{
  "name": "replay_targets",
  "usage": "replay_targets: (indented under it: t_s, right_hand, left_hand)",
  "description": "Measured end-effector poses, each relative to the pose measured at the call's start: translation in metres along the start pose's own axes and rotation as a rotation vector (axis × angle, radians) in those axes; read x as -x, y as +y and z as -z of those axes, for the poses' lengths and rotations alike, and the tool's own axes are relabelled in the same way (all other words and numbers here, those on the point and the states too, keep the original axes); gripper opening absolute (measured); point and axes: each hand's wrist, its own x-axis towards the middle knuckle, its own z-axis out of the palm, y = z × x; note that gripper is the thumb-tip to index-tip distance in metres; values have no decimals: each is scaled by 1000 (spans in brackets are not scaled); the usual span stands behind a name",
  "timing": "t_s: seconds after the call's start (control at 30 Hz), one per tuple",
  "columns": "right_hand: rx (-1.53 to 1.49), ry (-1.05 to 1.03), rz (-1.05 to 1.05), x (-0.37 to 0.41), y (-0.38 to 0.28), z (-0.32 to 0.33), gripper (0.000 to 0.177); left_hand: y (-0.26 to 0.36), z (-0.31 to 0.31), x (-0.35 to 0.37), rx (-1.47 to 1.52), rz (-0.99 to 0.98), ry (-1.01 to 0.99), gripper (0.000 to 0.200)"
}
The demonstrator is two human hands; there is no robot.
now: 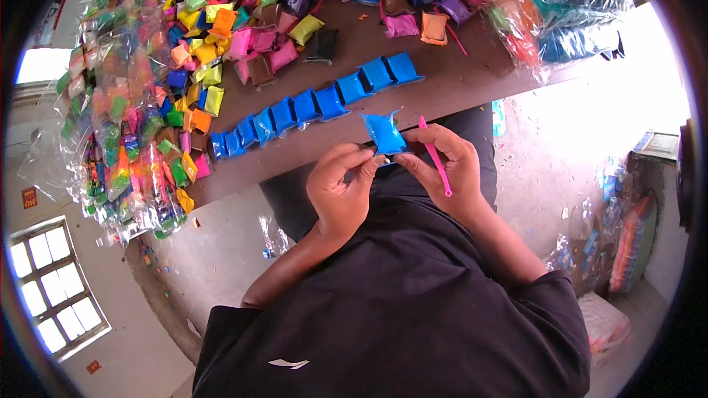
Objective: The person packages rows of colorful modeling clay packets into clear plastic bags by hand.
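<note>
A small blue packet of clear plastic is held upright in front of my chest. My left hand pinches its lower edge with thumb and fingertips. My right hand pinches the same edge from the other side and also has a thin pink stick tucked between its fingers. Just beyond my hands, a row of several blue packets lies edge to edge along the brown table.
A heap of mixed coloured packets covers the far part of the table. Clear bags stuffed with coloured packets hang over the left end, more bagged ones sit at the right. Concrete floor with bags lies to the right.
</note>
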Motion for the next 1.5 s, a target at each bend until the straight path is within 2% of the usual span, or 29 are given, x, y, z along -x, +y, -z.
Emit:
replay_targets:
  t_s: [0.13, 0.2, 0.33, 0.53, 0.73, 0.8, 0.83, 0.87, 0.97, 1.03, 1.17, 1.23, 1.27, 1.3, 1.33, 1.37, 1.4, 1.47, 1.5]
  right_hand:
    - [40, 32, 22, -1, -4, -1, 25]
    - [57, 39, 93, -1, 2, 0, 21]
    - [26, 20, 95, -3, 9, 9, 19]
    - [15, -166, 93, -9, 9, 24, 20]
    - [14, -192, 63, -14, 7, 32, 17]
    - [-238, 56, -102, -17, 18, 39, 16]
    - [-145, 42, -56, -20, 21, 45, 24]
    - [-145, 43, -56, -18, 20, 45, 24]
    - [89, -130, 296, -26, -10, 39, 49]
    - [142, -159, 305, -28, -16, 32, 50]
    - [113, -188, 269, -27, -3, 20, 52]
    - [46, -180, 239, -22, 9, 11, 51]
    - [-129, -103, 27, -18, 12, 4, 47]
    - [-301, -24, -182, -15, 13, 0, 43]
    - [-296, -20, -178, -16, 12, -1, 43]
    - [-440, 20, -252, -16, 12, -1, 39]
    - [-585, 57, -326, -17, 12, 0, 35]
    - [-614, 63, -371, -16, 13, 0, 33]
    - [-638, 86, -368, -15, 17, -2, 34]
  left_hand:
    - [7, -1, -4, -106, -18, 2, 14]
    - [12, -1, -9, -170, -94, -40, 14]
    - [16, -1, -18, -239, -196, -79, 16]
    - [13, 5, -22, -265, -220, -170, 16]
    - [13, 10, -22, -94, -23, -206, 10]
    - [9, 14, -21, 297, 498, -121, 9]
    - [8, 14, -24, 417, 586, -95, 12]
    - [9, 14, -26, 417, 586, -95, 12]
    - [7, 10, -33, 460, 652, -144, 8]
    - [1, 8, -37, 166, 383, -296, 8]
    - [5, 4, -53, 202, 400, -343, 9]
    - [9, 0, -59, 349, 576, -337, 17]
    - [13, -5, -60, 350, 573, -340, 17]
    - [18, -11, -58, 299, 486, -314, 26]
    - [21, -15, -57, 249, 400, -287, 36]
    - [15, -16, -55, 47, 154, -323, 52]
    - [18, -18, -56, 50, 151, -323, 52]
    - [28, -23, -58, -278, -13, -319, 54]
    - [22, -27, -62, -371, -183, -288, 56]
